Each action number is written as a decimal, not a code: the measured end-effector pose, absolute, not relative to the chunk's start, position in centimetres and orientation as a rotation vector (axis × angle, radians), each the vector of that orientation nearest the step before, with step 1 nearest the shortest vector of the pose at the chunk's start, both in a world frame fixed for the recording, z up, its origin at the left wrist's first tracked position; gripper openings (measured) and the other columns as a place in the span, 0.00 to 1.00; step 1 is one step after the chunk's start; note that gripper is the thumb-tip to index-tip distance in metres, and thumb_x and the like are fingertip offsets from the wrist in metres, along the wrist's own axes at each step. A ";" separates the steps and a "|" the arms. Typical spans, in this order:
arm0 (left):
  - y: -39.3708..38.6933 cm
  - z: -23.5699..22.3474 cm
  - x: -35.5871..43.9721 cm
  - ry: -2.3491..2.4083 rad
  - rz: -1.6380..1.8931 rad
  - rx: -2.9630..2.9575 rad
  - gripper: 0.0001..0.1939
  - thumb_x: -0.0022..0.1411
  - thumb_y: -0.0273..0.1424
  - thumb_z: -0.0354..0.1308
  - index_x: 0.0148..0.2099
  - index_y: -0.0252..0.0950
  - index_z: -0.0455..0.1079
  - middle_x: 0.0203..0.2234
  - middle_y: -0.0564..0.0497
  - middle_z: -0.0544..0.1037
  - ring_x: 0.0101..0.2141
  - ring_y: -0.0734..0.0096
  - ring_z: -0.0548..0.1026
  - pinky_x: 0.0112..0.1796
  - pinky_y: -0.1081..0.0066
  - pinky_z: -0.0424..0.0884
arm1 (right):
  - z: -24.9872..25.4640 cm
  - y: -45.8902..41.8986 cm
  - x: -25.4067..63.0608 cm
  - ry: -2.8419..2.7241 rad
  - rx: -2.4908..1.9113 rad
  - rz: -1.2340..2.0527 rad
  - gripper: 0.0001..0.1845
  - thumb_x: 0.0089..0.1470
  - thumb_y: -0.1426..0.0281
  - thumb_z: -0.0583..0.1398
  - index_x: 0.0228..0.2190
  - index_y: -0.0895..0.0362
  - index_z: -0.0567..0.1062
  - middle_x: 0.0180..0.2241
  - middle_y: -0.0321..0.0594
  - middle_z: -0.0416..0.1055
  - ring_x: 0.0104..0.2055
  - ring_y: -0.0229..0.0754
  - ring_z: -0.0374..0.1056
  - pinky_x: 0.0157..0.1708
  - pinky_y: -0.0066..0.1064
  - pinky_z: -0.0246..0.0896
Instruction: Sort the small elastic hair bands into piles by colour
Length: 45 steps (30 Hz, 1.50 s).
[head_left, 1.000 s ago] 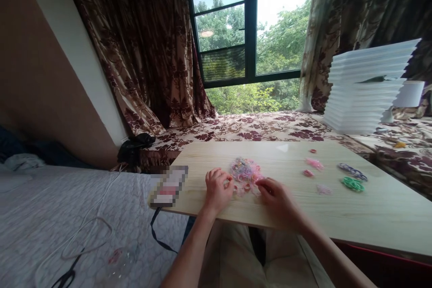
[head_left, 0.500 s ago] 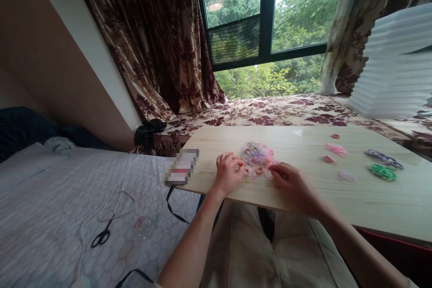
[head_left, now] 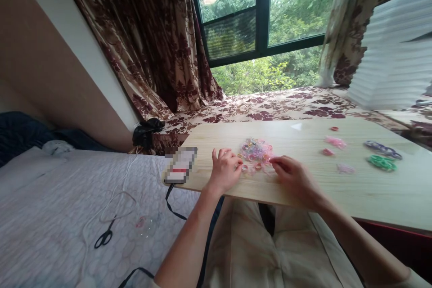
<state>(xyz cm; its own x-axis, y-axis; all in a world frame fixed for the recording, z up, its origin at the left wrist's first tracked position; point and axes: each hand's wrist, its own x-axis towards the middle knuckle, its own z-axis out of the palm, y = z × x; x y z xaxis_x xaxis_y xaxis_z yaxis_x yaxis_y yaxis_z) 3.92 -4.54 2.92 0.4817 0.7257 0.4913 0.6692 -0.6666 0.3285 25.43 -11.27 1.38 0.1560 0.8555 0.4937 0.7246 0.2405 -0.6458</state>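
Observation:
A loose pile of small colourful elastic hair bands [head_left: 255, 149], mostly pink and lilac, lies on the light wooden board [head_left: 290, 189]. My left hand [head_left: 225, 168] is at the pile's left edge, its thumb and forefinger pressed together beside some bands and its other fingers bent. At the right edge, my right hand [head_left: 293, 175] has thumb and forefinger pinched against the pink bands. Whatever either fingertip pinch holds is too small to make out. A few reddish bands lie between the two hands.
On the board's right lie small groups of pink bands [head_left: 335, 142], a green bundle [head_left: 382, 163] and a purple-white one [head_left: 383, 149]. A phone [head_left: 182, 165] rests at the left edge. Black scissors [head_left: 104, 237] and a cable lie on the bed [head_left: 50, 216].
The view has shifted slightly. My left hand's fingers have spread a little, and its fingertips have drawn slightly away from the pile. My right hand stays at the pile's right edge.

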 end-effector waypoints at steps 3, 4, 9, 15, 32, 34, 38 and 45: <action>-5.2 3.4 4.0 1.204 0.885 2.669 0.07 0.60 0.26 0.59 0.34 0.42 0.77 0.38 0.50 0.78 0.53 0.58 0.67 0.61 0.44 0.49 | 1.5 -11.3 25.4 -1.568 -1.520 0.180 0.15 0.55 0.64 0.54 0.33 0.54 0.79 0.33 0.42 0.79 0.32 0.43 0.73 0.36 0.34 0.66; -5.4 3.5 4.1 1.191 0.868 2.682 0.07 0.59 0.26 0.59 0.34 0.42 0.77 0.38 0.50 0.78 0.53 0.58 0.67 0.62 0.44 0.48 | 1.5 -11.3 25.4 -1.563 -1.523 0.182 0.15 0.55 0.64 0.54 0.33 0.54 0.79 0.33 0.42 0.79 0.32 0.43 0.73 0.36 0.34 0.66; -6.2 3.9 4.8 1.154 0.820 2.706 0.07 0.60 0.26 0.59 0.34 0.42 0.77 0.38 0.50 0.78 0.52 0.60 0.67 0.62 0.45 0.48 | 1.3 -11.2 25.5 -1.554 -1.529 0.191 0.15 0.55 0.64 0.54 0.33 0.54 0.80 0.33 0.43 0.79 0.33 0.44 0.73 0.36 0.35 0.66; -6.5 3.7 5.7 1.171 0.793 2.672 0.04 0.58 0.32 0.63 0.31 0.40 0.75 0.36 0.50 0.77 0.50 0.59 0.68 0.62 0.41 0.46 | 1.2 -11.1 25.4 -1.542 -1.517 0.200 0.15 0.54 0.65 0.54 0.33 0.55 0.80 0.33 0.43 0.79 0.32 0.43 0.72 0.36 0.34 0.66; -5.9 3.4 5.8 1.240 0.719 2.704 0.08 0.59 0.26 0.56 0.29 0.39 0.73 0.37 0.50 0.78 0.51 0.61 0.68 0.63 0.42 0.46 | 1.3 -11.4 25.5 -1.466 -1.557 0.157 0.14 0.53 0.66 0.54 0.32 0.55 0.79 0.31 0.41 0.78 0.30 0.42 0.71 0.33 0.33 0.64; -5.9 3.4 5.8 1.235 0.727 2.703 0.08 0.59 0.25 0.56 0.29 0.39 0.72 0.37 0.50 0.78 0.52 0.61 0.68 0.63 0.42 0.46 | 1.4 -11.4 25.4 -1.479 -1.553 0.160 0.14 0.54 0.66 0.54 0.32 0.55 0.79 0.31 0.41 0.78 0.30 0.41 0.71 0.33 0.33 0.64; -5.9 3.4 6.0 1.217 0.782 2.679 0.08 0.60 0.25 0.56 0.29 0.38 0.72 0.37 0.51 0.79 0.53 0.61 0.68 0.63 0.42 0.47 | 1.4 -11.4 25.3 -1.529 -1.524 0.181 0.13 0.54 0.66 0.55 0.32 0.55 0.79 0.31 0.41 0.77 0.29 0.41 0.70 0.32 0.32 0.64; -6.2 3.7 6.8 1.152 0.831 2.650 0.06 0.61 0.26 0.57 0.31 0.39 0.73 0.35 0.50 0.80 0.53 0.61 0.70 0.63 0.40 0.46 | 1.7 -11.8 25.0 -1.648 -1.464 0.243 0.12 0.55 0.66 0.57 0.30 0.54 0.80 0.36 0.42 0.77 0.33 0.40 0.72 0.36 0.32 0.66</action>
<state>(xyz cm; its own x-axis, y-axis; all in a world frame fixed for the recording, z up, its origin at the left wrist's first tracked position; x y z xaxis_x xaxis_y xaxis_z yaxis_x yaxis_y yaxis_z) 6.80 -6.17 3.69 0.5553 0.7098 0.4335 0.6353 -0.6984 0.3296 24.96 -11.76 1.68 0.0956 0.8736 0.4771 0.6991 0.2823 -0.6570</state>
